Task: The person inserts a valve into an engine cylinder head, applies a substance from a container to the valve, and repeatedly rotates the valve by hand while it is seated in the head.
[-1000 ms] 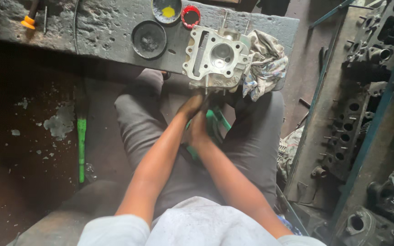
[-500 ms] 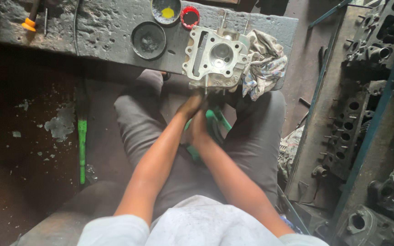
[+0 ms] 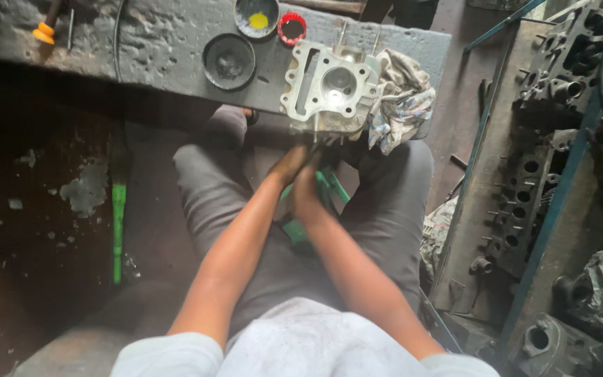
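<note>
Both hands meet just below the near edge of the engine head [image 3: 331, 89], left hand [image 3: 289, 166] and right hand [image 3: 307, 187] pressed close together with fingers curled, but what they close on is hidden: whether they pinch a small part, grip a tool, or only press against the casting cannot be told from this view. A green-handled tool [image 3: 329, 192] shows beneath the hands, over the lap, and the right hand may be touching it.

That engine head sits at the front edge of the pitted concrete bench [image 3: 155, 49], its round chamber facing up and thin studs standing at its far side. A crumpled checked rag [image 3: 403, 105] lies touching it on the right. To its left sits a dark round dish [image 3: 229, 61]; beyond it are a small tin with yellow paste [image 3: 257, 17] and a red ring-shaped cap [image 3: 292, 28]. Far left of the head, an orange-handled tool [image 3: 45, 29] rests on the bench. Well to the right, other engine castings [image 3: 525, 202] are stacked on a rack.

As for progress, I judge the work to be midway: the head looks bare and partly cleaned, paste and rag stand ready, yet nothing appears fitted or finished at its lower edge.
</note>
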